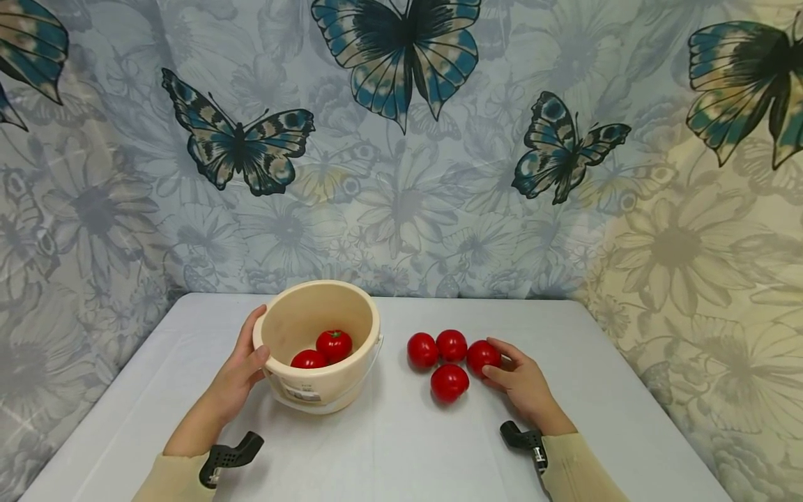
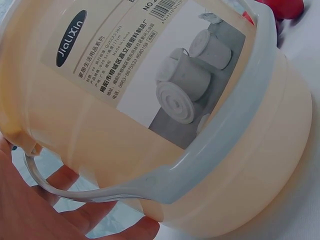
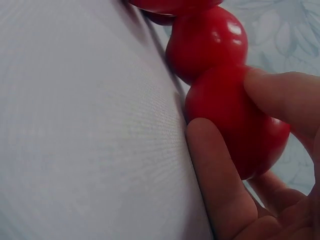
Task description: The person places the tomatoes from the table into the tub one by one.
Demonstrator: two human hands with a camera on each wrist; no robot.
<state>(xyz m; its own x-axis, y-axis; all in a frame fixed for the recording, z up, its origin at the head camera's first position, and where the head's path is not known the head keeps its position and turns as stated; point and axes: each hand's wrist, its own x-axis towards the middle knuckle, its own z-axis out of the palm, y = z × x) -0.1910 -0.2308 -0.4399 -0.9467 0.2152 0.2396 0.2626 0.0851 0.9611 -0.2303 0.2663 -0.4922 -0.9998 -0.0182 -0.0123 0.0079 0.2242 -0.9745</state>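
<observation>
A cream plastic bucket (image 1: 341, 382) with a wire-like handle and a paper label stands at the left of the table. My left hand (image 1: 237, 376) holds its left side, thumb by the rim and fingers spread along the outer wall. Inside lie two red tomatoes, one with a green stem mark (image 1: 334, 346) and one partly hidden by the front rim (image 1: 308, 359). To the right, my right hand (image 1: 521, 380) grips a red tomato (image 3: 230, 115) between thumb and fingers. That tomato sits low at the table, touching or nearly touching its neighbour.
Three more tomatoes cluster left of my right hand: a left one (image 1: 423, 351), a back one (image 1: 452, 346) and a front one (image 1: 449, 383). A white cloth covers the table (image 1: 401, 453). Butterfly-print fabric (image 1: 401, 230) hangs behind it and at both sides.
</observation>
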